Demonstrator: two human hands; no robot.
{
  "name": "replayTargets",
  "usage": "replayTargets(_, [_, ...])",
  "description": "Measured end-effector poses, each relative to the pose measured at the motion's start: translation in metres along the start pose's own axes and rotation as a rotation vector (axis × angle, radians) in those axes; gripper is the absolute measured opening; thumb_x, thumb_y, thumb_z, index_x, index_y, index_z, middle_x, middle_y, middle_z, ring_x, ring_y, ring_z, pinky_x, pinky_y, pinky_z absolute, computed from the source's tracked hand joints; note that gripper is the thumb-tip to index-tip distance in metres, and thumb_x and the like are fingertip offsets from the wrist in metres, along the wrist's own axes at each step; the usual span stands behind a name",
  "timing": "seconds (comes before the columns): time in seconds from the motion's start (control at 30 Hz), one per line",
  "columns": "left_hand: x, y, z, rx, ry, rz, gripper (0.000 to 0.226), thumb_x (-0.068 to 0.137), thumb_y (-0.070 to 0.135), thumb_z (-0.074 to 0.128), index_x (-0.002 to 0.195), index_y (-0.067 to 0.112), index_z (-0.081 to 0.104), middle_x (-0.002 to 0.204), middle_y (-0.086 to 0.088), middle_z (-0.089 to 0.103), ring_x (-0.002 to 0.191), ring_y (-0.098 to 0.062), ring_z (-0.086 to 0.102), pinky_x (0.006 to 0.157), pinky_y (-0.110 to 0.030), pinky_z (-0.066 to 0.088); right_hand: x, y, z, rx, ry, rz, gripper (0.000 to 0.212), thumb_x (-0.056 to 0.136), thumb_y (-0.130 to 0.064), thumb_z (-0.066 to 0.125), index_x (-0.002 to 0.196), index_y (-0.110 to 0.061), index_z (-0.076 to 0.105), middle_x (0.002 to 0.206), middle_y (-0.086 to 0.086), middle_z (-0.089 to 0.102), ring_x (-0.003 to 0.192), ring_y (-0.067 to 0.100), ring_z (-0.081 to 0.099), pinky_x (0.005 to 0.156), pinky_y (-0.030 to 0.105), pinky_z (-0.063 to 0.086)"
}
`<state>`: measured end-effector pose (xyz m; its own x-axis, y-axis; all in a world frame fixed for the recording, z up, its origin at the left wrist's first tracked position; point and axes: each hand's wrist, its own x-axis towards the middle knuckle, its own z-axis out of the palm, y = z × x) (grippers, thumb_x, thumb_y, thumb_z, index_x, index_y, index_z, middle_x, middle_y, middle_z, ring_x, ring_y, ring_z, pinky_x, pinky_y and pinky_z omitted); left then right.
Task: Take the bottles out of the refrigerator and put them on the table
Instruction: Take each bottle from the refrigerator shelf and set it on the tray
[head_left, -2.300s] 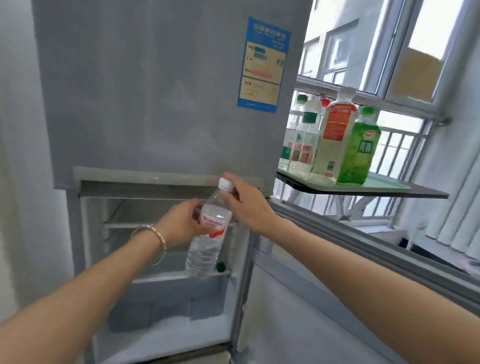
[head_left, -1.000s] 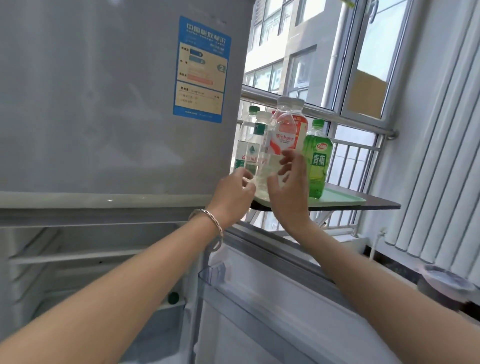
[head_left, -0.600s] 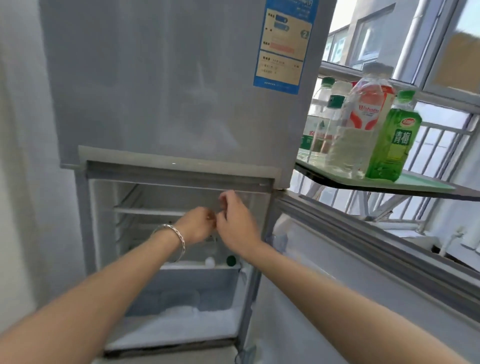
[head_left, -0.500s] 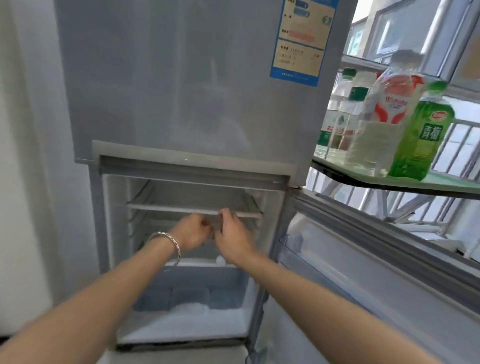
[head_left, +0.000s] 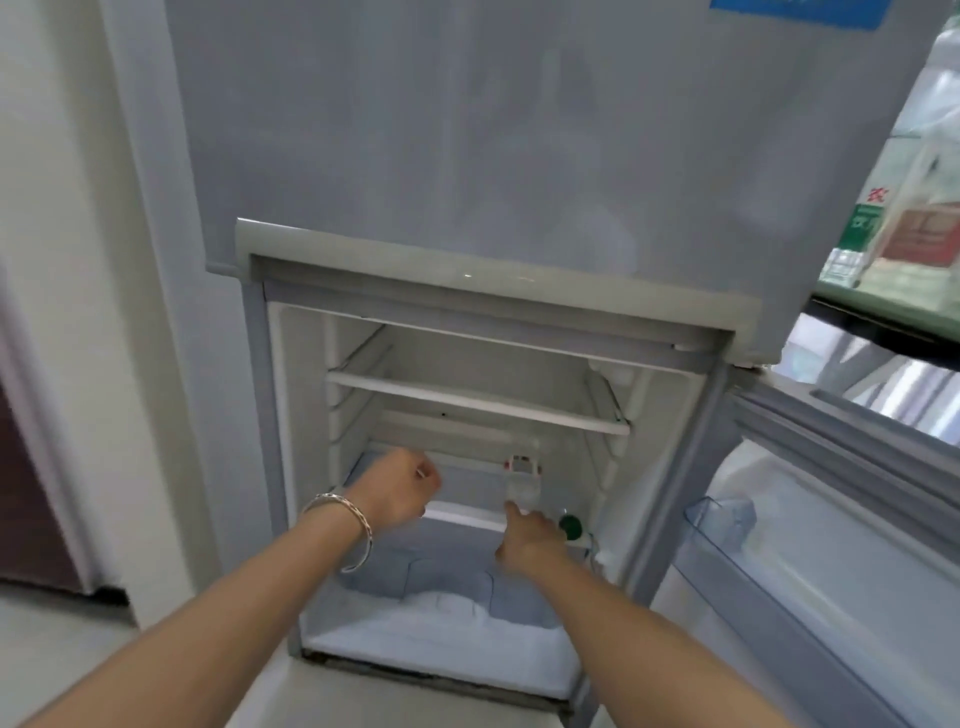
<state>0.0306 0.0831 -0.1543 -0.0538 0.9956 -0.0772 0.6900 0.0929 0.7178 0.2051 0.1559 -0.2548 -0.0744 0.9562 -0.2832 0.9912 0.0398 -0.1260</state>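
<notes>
Two bare forearms reach into the open lower compartment of a pale grey refrigerator (head_left: 467, 156). The left hand (head_left: 400, 491), a silver bangle (head_left: 345, 525) at its wrist, is curled into an empty fist at 9 o'clock. The right hand (head_left: 527, 535) touches the base of a clear plastic bottle with a red-and-white label (head_left: 522, 475); its grip cannot be made out. A green bottle cap (head_left: 570, 526) lies just beside it at 3 o'clock. Blurred bottles (head_left: 904, 228) stand on the green-topped table (head_left: 883, 304) at 2 o'clock.

- A blue label (head_left: 800, 8) was fixed to the upper door.
- A white wall (head_left: 62, 260) stood left.
- A silver bracelet (head_left: 348, 525) circled one wrist.
</notes>
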Motion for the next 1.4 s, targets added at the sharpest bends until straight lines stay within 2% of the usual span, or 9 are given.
replayTargets(0.17, [0.002, -0.012, 0.01, -0.011, -0.006, -0.045, 0.016, 0.094, 0.019, 0.048, 0.093, 0.011, 0.062, 0.098, -0.013, 0.07, 0.091, -0.029, 0.073, 0.056, -0.023, 0.044, 0.004, 0.008, 0.009, 0.098, 0.081, -0.068, 0.057, 0.09, -0.018, 0.055, 0.143, -0.017, 0.033, 0.133, 0.02, 0.047, 0.121, 0.034, 0.051, 0.096, 0.035, 0.046])
replayTargets(0.33, [0.006, -0.008, 0.016, -0.012, -0.026, -0.056, 0.022, 0.092, 0.018, 0.051, 0.107, 0.008, 0.064, 0.106, -0.013, 0.072, 0.094, -0.027, 0.072, 0.065, -0.024, 0.047, -0.015, -0.009, -0.008, 0.123, 0.477, -0.074, 0.039, 0.093, -0.004, 0.047, 0.129, -0.018, 0.043, 0.114, 0.015, 0.06, 0.102, 0.029, 0.058, 0.075, 0.032, 0.043])
replayTargets(0.63, [-0.017, 0.064, -0.002, 0.088, -0.075, 0.209, 0.078, 0.076, 0.022, 0.076, 0.142, 0.009, 0.037, 0.136, -0.01, 0.055, 0.121, -0.025, 0.057, 0.093, -0.027, 0.046, -0.124, -0.022, -0.129, 0.163, 0.733, -0.231, 0.029, 0.098, -0.028, 0.039, 0.12, -0.012, 0.047, 0.107, 0.02, 0.066, 0.1, 0.038, 0.062, 0.068, 0.036, 0.036])
replayTargets(0.77, [-0.052, 0.112, -0.024, 0.039, -0.074, 0.411, 0.062, 0.062, 0.035, 0.084, 0.116, 0.017, 0.059, 0.106, -0.002, 0.071, 0.093, -0.017, 0.067, 0.079, -0.032, 0.057, -0.188, -0.015, -0.193, 0.258, 0.737, -0.256, 0.037, 0.097, -0.031, 0.042, 0.129, -0.014, 0.045, 0.116, 0.019, 0.066, 0.106, 0.038, 0.06, 0.077, 0.039, 0.042])
replayTargets(0.9, [-0.093, 0.16, -0.051, -0.124, 0.046, 0.479, 0.055, 0.05, 0.058, 0.08, 0.094, 0.032, 0.059, 0.093, 0.013, 0.069, 0.085, -0.008, 0.067, 0.071, -0.028, 0.055, -0.238, 0.01, -0.242, 0.667, 0.707, -0.308, 0.053, 0.094, -0.032, 0.056, 0.141, -0.018, 0.037, 0.105, 0.007, 0.064, 0.103, 0.032, 0.063, 0.094, 0.044, 0.05])
replayTargets(1.03, [-0.128, 0.216, -0.062, -0.255, 0.115, 0.599, 0.075, 0.052, 0.061, 0.079, 0.114, 0.025, 0.059, 0.106, 0.004, 0.07, 0.093, -0.016, 0.067, 0.086, -0.036, 0.056, -0.285, 0.05, -0.257, 0.872, 0.682, -0.359, 0.062, 0.081, -0.029, 0.055, 0.14, -0.02, 0.037, 0.09, -0.002, 0.056, 0.073, 0.013, 0.058, 0.062, 0.024, 0.049])
replayTargets(1.17, [-0.154, 0.274, -0.057, -0.463, 0.196, 0.67, 0.081, 0.06, 0.053, 0.082, 0.128, 0.018, 0.054, 0.115, 0.003, 0.065, 0.101, -0.017, 0.064, 0.074, -0.023, 0.052, -0.318, 0.084, -0.255, 0.716, 0.705, -0.427, 0.07, 0.076, -0.037, 0.073, 0.137, -0.03, 0.04, 0.105, -0.01, 0.055, 0.079, -0.002, 0.062, 0.061, 0.005, 0.047])
replayTargets(1.33, [-0.176, 0.333, -0.036, -0.654, 0.149, 0.808, 0.084, 0.07, 0.049, 0.078, 0.14, 0.023, 0.04, 0.107, 0.008, 0.06, 0.099, -0.01, 0.061, 0.082, -0.028, 0.052, -0.342, 0.131, -0.283, 0.621, 1.005, -0.327, 0.095, 0.075, -0.036, 0.081, 0.151, -0.018, 0.028, 0.105, -0.004, 0.058, 0.079, 0.008, 0.058, 0.067, 0.013, 0.051])
replayTargets(1.4, [-0.176, 0.352, -0.028, -0.697, 0.107, 0.85, 0.073, 0.079, 0.042, 0.073, 0.139, 0.021, 0.036, 0.12, 0.0, 0.054, 0.113, -0.017, 0.056, 0.093, -0.036, 0.05, -0.352, 0.16, -0.299, 0.651, 1.083, -0.267, 0.093, 0.073, -0.036, 0.082, 0.147, -0.015, 0.03, 0.113, 0.007, 0.063, 0.092, 0.023, 0.065, 0.08, 0.032, 0.058])
